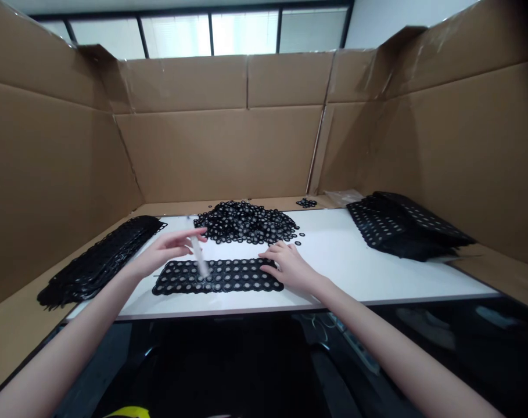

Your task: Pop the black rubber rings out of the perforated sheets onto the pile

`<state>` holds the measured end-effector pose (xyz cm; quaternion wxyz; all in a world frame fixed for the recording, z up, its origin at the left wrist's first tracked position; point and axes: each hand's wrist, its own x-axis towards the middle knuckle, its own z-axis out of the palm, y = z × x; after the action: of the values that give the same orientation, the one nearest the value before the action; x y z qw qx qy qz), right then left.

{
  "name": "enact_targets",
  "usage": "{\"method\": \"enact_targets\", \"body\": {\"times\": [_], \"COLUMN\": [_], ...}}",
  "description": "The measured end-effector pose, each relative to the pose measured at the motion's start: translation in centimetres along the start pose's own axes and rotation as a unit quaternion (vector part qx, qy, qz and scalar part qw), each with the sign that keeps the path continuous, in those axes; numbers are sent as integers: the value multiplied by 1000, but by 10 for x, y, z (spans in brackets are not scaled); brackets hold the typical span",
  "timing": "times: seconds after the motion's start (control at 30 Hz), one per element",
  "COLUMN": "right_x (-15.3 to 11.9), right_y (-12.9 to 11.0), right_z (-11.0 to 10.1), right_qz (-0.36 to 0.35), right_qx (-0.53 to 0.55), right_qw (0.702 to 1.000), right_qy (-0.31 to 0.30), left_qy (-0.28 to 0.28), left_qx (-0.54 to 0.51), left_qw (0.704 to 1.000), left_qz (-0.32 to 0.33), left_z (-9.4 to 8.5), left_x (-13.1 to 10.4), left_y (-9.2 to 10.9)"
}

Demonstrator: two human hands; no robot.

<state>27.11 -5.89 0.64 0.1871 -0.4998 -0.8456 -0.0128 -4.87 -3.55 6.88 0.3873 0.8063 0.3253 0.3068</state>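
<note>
On the white tabletop (pixel 333 264), toward the near edge and a little left of the middle, lies the black sheet (pixel 235 276), flat and running left to right, dotted with rows of pale round spots. Over its left part comes the left hand (pixel 170 248), its grip closed around a slim white stick (pixel 198 252), blurred, slanting down with its lower end over the sheet; whether that tip touches, I cannot tell. Across at the sheet's right end we have the right hand (pixel 290 266), thumb and fingertips down at the edge, grip slightly open, with a modest gap between thumb and forefinger. Just beyond the sheet, on the far side, sits a broad heap of small black rings (pixel 246 223) with pale centres, a few strays lying loose at its right, and well off to the right of the heap's far side a little cluster (pixel 306 203) of similar pieces. Over on the left, there's a thick slanting stack of black strips (pixel 104 258), overhanging the tabletop's left side; far right, another dark pile of spotted sheets (pixel 405 225), layered unevenly, with clear plastic (pixel 342 198) just beyond its left end. Tall cardboard walls (pixel 220 154) stand around the left, far and right sides, and windows (pixel 209 33) show above the far one.
</note>
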Motion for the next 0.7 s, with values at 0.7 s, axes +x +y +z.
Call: {"method": "enact_targets", "body": {"times": [0.7], "right_x": [24], "right_y": [29], "right_z": [16], "right_qz": [144], "right_qx": [194], "right_qw": [970], "right_qy": [-1], "left_qy": [-23], "left_qx": [-216], "left_qw": [976], "left_qz": [2], "left_z": [66], "left_x": [73], "left_y": [-30]}}
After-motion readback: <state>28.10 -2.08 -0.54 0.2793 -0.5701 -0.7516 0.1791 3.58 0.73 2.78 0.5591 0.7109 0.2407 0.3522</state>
